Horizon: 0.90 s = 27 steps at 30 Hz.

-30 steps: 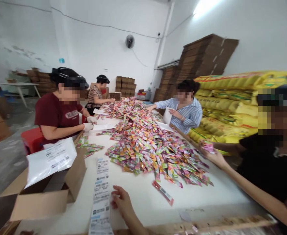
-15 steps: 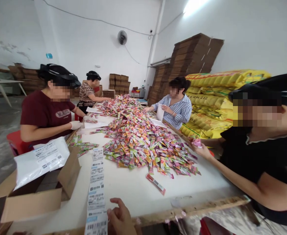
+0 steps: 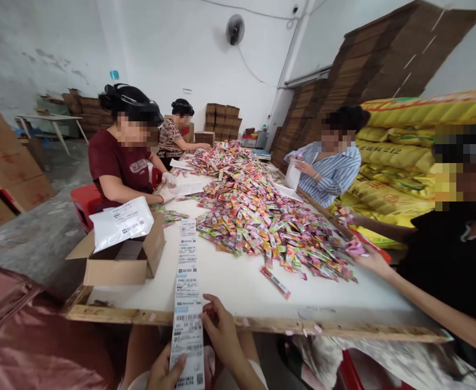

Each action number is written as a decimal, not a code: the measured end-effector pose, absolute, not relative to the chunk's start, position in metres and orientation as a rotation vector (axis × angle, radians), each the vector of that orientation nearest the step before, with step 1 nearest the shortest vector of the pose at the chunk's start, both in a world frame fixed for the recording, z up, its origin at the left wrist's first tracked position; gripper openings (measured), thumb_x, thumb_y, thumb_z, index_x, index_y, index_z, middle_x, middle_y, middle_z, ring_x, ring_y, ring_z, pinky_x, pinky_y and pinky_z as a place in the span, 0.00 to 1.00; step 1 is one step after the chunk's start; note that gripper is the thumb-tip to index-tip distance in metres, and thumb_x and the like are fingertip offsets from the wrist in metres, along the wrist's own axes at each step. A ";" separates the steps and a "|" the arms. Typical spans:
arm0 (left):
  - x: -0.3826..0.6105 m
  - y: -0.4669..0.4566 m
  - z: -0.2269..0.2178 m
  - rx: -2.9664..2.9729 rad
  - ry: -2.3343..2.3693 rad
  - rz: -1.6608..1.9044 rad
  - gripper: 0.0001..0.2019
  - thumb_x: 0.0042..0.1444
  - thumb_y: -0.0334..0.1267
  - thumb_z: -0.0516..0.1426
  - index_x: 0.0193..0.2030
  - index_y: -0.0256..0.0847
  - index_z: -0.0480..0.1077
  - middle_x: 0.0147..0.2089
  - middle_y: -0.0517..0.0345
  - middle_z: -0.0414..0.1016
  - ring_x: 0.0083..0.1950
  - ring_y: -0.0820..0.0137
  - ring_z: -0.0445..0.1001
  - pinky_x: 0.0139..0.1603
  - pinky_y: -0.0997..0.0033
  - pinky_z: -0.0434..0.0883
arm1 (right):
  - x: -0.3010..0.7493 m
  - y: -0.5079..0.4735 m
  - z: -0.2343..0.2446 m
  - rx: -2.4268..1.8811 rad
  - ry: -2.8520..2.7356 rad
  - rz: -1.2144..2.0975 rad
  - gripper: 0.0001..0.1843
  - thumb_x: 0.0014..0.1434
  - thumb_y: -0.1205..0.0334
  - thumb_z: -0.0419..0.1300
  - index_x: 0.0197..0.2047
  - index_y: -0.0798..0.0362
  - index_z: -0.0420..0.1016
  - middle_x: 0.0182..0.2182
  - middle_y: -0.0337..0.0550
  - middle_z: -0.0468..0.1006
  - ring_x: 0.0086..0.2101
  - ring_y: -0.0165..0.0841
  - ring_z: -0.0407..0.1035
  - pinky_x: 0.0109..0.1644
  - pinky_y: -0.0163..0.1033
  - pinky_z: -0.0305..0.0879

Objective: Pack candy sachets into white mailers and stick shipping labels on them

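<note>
A long strip of printed shipping labels [image 3: 187, 295] runs along the white tabletop and over its near edge toward me. My left hand [image 3: 167, 369] is closed on the strip's lower end, with the thumb lying across the printed face. Just right of the strip is my right hand [image 3: 223, 333], its thumb and forefinger bent and apart beside the paper edge. Whether the thumb touches the paper is unclear. A single candy-like sachet [image 3: 275, 283] lies beyond this hand, in front of a large heap of small colourful sachets [image 3: 246, 206].
At left an open cardboard box [image 3: 116, 272] carries a white labelled mailer bag [image 3: 122, 222]. A wooden rim [image 3: 140, 316] borders the table. Co-workers sit along both sides; the nearest person's hand [image 3: 370, 260] at right holds pink sachets. Yellow sacks [image 3: 396, 157] are stacked behind.
The view has swung left and down, so the table's near edge and my left hand on the strip now show. My right hand stays beside the strip. Across the table, co-workers' hands have shifted.
</note>
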<state>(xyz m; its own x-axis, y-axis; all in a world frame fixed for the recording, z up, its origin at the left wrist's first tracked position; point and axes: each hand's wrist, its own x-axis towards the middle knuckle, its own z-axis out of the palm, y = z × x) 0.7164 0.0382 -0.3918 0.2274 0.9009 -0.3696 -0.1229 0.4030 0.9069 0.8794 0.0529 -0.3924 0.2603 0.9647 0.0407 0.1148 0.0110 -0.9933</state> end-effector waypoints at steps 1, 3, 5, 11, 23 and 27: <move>0.717 0.038 -0.395 0.869 1.094 0.877 0.33 0.32 0.64 0.66 0.37 0.38 0.77 0.35 0.47 0.82 0.44 0.49 0.79 0.51 0.50 0.73 | 0.880 0.053 -0.393 -1.389 -1.106 0.939 0.20 0.55 0.63 0.57 0.52 0.50 0.71 0.34 0.40 0.75 0.33 0.35 0.70 0.39 0.39 0.67; 0.717 0.039 -0.401 0.853 1.078 0.914 0.31 0.33 0.62 0.67 0.37 0.37 0.77 0.34 0.46 0.82 0.43 0.50 0.79 0.50 0.51 0.73 | 0.880 0.055 -0.393 -1.416 -1.125 0.922 0.19 0.55 0.62 0.57 0.51 0.50 0.73 0.34 0.41 0.76 0.32 0.34 0.70 0.37 0.38 0.67; 0.716 0.042 -0.408 0.868 1.097 0.939 0.30 0.35 0.61 0.67 0.37 0.36 0.76 0.34 0.47 0.82 0.43 0.51 0.79 0.49 0.53 0.73 | 0.880 0.060 -0.393 -1.468 -1.173 0.874 0.18 0.54 0.63 0.57 0.50 0.50 0.74 0.33 0.41 0.77 0.30 0.34 0.69 0.36 0.37 0.66; 0.714 0.065 -0.428 1.001 1.239 1.082 0.29 0.41 0.57 0.65 0.45 0.39 0.73 0.45 0.46 0.81 0.49 0.51 0.78 0.53 0.54 0.73 | 0.879 0.088 -0.400 -1.615 -1.260 0.901 0.19 0.53 0.61 0.56 0.49 0.49 0.75 0.29 0.38 0.76 0.25 0.30 0.66 0.32 0.35 0.62; 0.714 0.090 -0.413 1.329 1.328 1.224 0.27 0.52 0.50 0.59 0.56 0.39 0.66 0.45 0.44 0.80 0.28 0.65 0.75 0.28 0.67 0.72 | 0.881 0.106 -0.413 -1.769 -1.325 0.842 0.20 0.59 0.49 0.49 0.44 0.47 0.77 0.32 0.41 0.79 0.26 0.35 0.71 0.32 0.38 0.66; 0.711 0.098 -0.423 1.514 1.387 1.204 0.21 0.51 0.47 0.59 0.49 0.38 0.74 0.41 0.44 0.81 0.27 0.65 0.73 0.28 0.67 0.71 | 0.880 0.107 -0.432 -1.819 -1.391 0.744 0.19 0.58 0.50 0.49 0.44 0.46 0.77 0.32 0.41 0.80 0.26 0.35 0.71 0.34 0.38 0.67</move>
<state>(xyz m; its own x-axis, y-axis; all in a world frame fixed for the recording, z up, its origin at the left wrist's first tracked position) 0.7112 0.0983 -0.4231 -0.0267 0.9879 0.1531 0.2903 -0.1389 0.9468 0.8799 0.1074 -0.4320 0.2517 0.9676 -0.0194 0.5537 -0.1605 -0.8171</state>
